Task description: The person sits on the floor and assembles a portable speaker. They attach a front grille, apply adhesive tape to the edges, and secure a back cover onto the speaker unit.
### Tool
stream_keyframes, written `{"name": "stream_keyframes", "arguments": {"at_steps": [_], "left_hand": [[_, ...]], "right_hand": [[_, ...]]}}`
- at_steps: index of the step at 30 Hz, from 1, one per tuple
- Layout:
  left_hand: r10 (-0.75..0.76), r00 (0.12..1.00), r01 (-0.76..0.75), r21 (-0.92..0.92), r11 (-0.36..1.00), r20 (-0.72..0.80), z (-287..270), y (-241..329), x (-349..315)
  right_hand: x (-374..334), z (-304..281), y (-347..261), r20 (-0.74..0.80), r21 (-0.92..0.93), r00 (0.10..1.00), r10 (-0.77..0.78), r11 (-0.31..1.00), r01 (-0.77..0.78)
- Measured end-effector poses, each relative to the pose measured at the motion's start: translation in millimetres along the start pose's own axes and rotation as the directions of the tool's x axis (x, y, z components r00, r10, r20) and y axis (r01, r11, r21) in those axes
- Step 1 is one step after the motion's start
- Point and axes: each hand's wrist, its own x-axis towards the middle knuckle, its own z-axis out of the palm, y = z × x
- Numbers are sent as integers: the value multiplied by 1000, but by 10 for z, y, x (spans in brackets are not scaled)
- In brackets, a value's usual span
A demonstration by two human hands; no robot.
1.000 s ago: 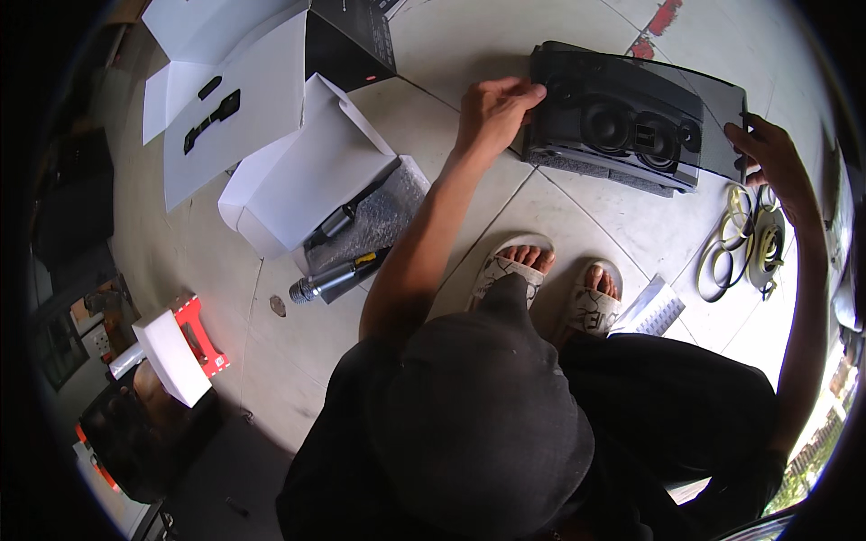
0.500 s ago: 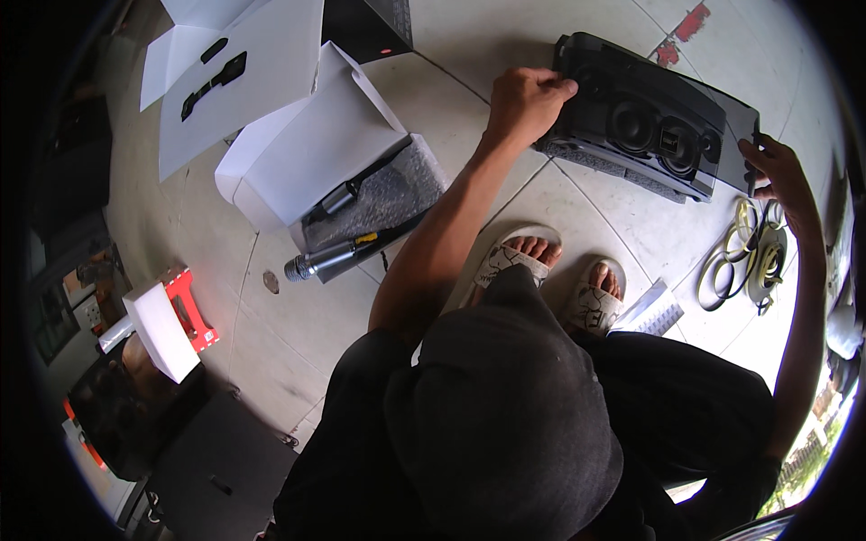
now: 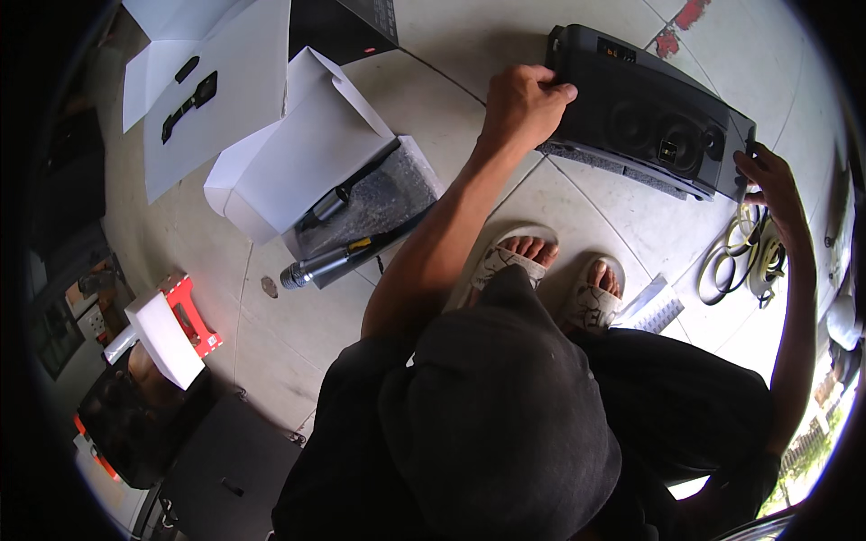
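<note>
A long black speaker (image 3: 631, 167) lies on the tiled floor in front of me, its round drivers showing dimly through a dark see-through grille (image 3: 663, 99). My left hand (image 3: 526, 106) is closed at the speaker's left end, thumb and fingers pinching the edge there. At the other end, my right hand (image 3: 772, 180) grips the right edge of the grille with bent fingers. A small orange-lit display (image 3: 617, 52) glows near the speaker's far left corner. Grey foam (image 3: 613, 167) sits under the near side.
Left of my arm stands an open white box (image 3: 298, 135) with a microphone (image 3: 325, 263) at its near end. Looped cables (image 3: 735, 257) lie below my right hand. A red-and-white carton (image 3: 189, 316) is at far left. My sandalled feet (image 3: 532, 252) are near the speaker.
The grille, which stuck out past the speaker's right end, has shifted left and now covers its front. My right hand moved slightly left and down with it. The display has come into sight.
</note>
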Motion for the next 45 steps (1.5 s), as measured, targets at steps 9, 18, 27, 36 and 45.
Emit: {"name": "stream_keyframes", "arguments": {"at_steps": [9,18,27,36,45], "left_hand": [[22,1000,-20,117,993,-18,-43,186,-46],[-108,988,112,-30,993,115,-38,87,70],[-314,902,324,17,946,297,-138,344,144],[-155,704,-348,527,776,693,-74,1240,1353],[334,9,-859,-164,485,943,2003,1749,1116]], "right_hand": [[-12,242,78,-1,174,1000,4,985,-4],[135,302,285,-12,361,999,-47,931,48],[159,308,382,-12,543,999,48,839,-34],[49,630,431,-194,618,959,206,785,-44],[-265,1375,23,-493,826,619,611,552,113]]}}
